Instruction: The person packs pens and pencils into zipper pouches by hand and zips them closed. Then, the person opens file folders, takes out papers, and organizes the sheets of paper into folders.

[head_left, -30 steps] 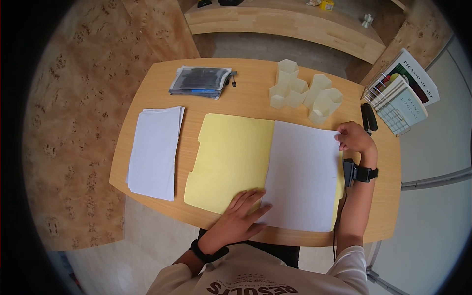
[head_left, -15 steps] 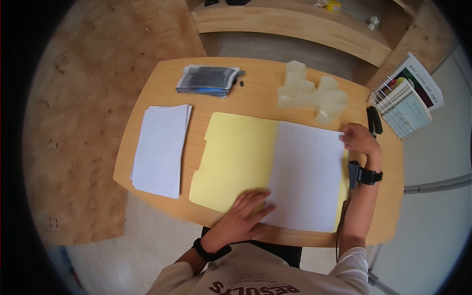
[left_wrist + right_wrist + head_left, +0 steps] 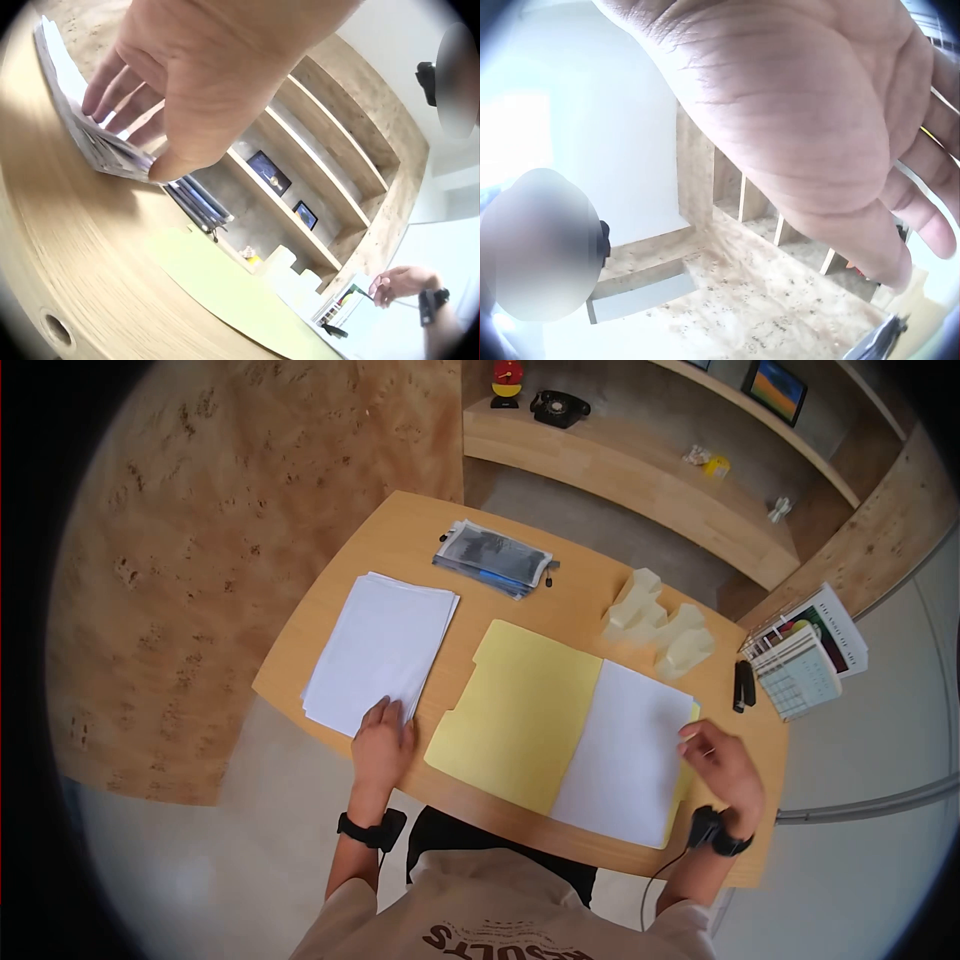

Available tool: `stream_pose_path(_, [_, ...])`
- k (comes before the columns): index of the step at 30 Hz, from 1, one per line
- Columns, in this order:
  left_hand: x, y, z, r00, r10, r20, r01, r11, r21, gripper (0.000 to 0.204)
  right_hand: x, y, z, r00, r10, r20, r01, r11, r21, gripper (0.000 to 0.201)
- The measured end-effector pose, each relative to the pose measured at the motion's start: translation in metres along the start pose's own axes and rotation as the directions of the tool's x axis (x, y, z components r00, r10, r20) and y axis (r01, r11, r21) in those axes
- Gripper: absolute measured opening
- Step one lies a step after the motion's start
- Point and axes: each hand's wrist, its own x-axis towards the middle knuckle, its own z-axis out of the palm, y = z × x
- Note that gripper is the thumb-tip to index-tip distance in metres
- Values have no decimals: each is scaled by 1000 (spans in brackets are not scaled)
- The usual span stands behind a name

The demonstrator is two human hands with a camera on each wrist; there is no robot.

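Note:
A stack of white paper (image 3: 385, 645) lies on the left of the table, and my left hand (image 3: 382, 748) rests its fingertips on its near right corner. In the left wrist view the left hand (image 3: 202, 82) has its fingers spread over the stack's edge (image 3: 90, 146), thumb beside it. An opened yellow folder (image 3: 520, 710) lies at the middle, with white paper (image 3: 630, 750) on its right half. Over that paper's right edge hovers my right hand (image 3: 725, 765), fingers loosely bent and holding nothing. The right wrist view shows the right hand (image 3: 802, 127) with its fingers apart.
Zippered pouches (image 3: 493, 558) lie at the back of the table (image 3: 300, 660). Pale hexagonal holders (image 3: 660, 625) stand behind the folder. At the right are a black stapler (image 3: 744, 686) and a wire rack with books (image 3: 800, 660). Shelves (image 3: 640, 475) stand beyond.
My left hand has left the folder and moved left to the paper stack. The right hand has let go of the white paper's upper right corner and come nearer the body. The head view has shifted.

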Motion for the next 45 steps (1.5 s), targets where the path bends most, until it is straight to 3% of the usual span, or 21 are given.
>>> stream_pose_path(2, [-2,-5,-9,998,41,-56,-48,992,-119,32,-20,-17,25,998,8,64,-11,998,56,16])
stream_pose_path(5, [-2,-21,-14,998,8,-57,-25,953,-303,23,-41,-21,83,976,-44,212,-11,969,249,17])
stream_pose_path(7, [-4,-27,-12,997,-27,-74,-2,927,-375,21,-45,-26,128,945,-69,321,-107,860,499,15])
stream_pose_path(9, [-7,-22,-17,995,-58,-87,14,897,-441,20,-44,-53,165,944,-95,317,-106,821,560,20])
stream_pose_path(11, [-21,3,-31,961,164,-224,-252,853,-458,18,-36,-82,198,954,-83,289,-123,770,626,21])
stream_pose_path(13, [-38,33,-34,933,297,-206,-361,792,-493,20,-21,-103,219,978,44,202,-196,518,833,33])
stream_pose_path(15, [-56,59,-27,878,454,-155,-465,727,-505,24,-7,-111,229,977,158,145,-210,569,795,33])
stream_pose_path(16, [-63,71,-25,856,503,-121,-480,686,-546,24,0,-109,231,965,242,97,-231,619,750,33])
stream_pose_path(17, [-69,82,-24,831,550,-87,-489,646,-586,25,3,-98,232,980,185,-72,-119,837,534,31])
stream_pose_path(18, [-73,90,-18,826,559,-79,-488,638,-596,25,3,-94,226,976,201,-78,-130,835,535,31])
stream_pose_path(20, [-77,102,-5,737,662,-136,-557,481,-677,29,-1,-83,209,921,309,-236,-199,896,397,28])
stream_pose_path(21, [-70,108,-14,663,747,-47,-529,423,-736,43,-3,-63,204,893,300,-335,-150,902,406,27])
stream_pose_path(22, [-62,115,-19,664,746,-46,-518,415,-748,43,-6,-43,193,870,294,-396,-140,917,373,24])
stream_pose_path(24, [-49,127,-18,586,810,22,-504,386,-772,53,-17,8,163,808,371,-458,-273,924,269,21])
stream_pose_path(25, [-42,127,-8,550,828,108,-472,415,-778,61,-24,26,147,791,419,-446,-301,901,312,20])
stream_pose_path(28, [-17,140,3,614,779,125,-518,517,-682,69,-36,67,106,786,495,-369,-335,844,419,19])
stream_pose_path(30, [-9,145,16,615,767,183,-489,553,-675,78,-32,91,92,808,478,-344,-266,817,511,22])
stream_pose_path(31, [-6,148,20,605,771,201,-499,563,-658,83,-33,102,84,824,497,-272,-328,809,487,25])
stream_pose_path(35, [-11,152,44,562,784,263,-537,588,-605,95,-29,112,76,838,513,-187,-362,778,513,25])
stream_pose_path(41, [-18,157,52,553,760,341,-458,619,-638,106,-35,115,96,802,543,-249,-335,754,565,24])
stream_pose_path(45, [-19,157,56,549,758,353,-480,631,-609,108,-34,106,100,800,535,-271,-355,786,506,24])
